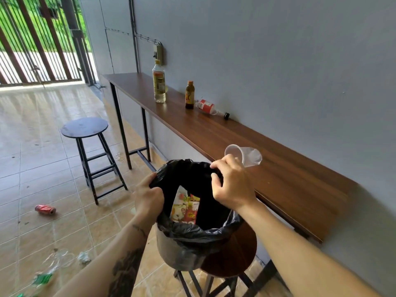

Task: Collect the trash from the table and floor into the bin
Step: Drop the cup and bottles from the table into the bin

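Note:
A grey bin (171,249) lined with a black bag (205,234) stands on a round wooden stool (237,254) in front of me. Colourful snack wrappers (186,209) lie inside it. My left hand (147,200) grips the bag's left rim. My right hand (233,185) pinches the far right rim between thumb and forefinger. A clear plastic cup (248,156) lies on its side just behind my right fingers, on the wooden table (289,179). Whether the fingers touch it is hidden. A crushed red can (45,209) lies on the floor to the left.
Further along the table stand a tall clear bottle (159,84) and a small brown bottle (189,95), with a red-labelled bottle (209,108) lying beside them. A black stool (84,127) stands left of the table. Clear plastic bottles and wrap (53,269) litter the tiled floor at lower left.

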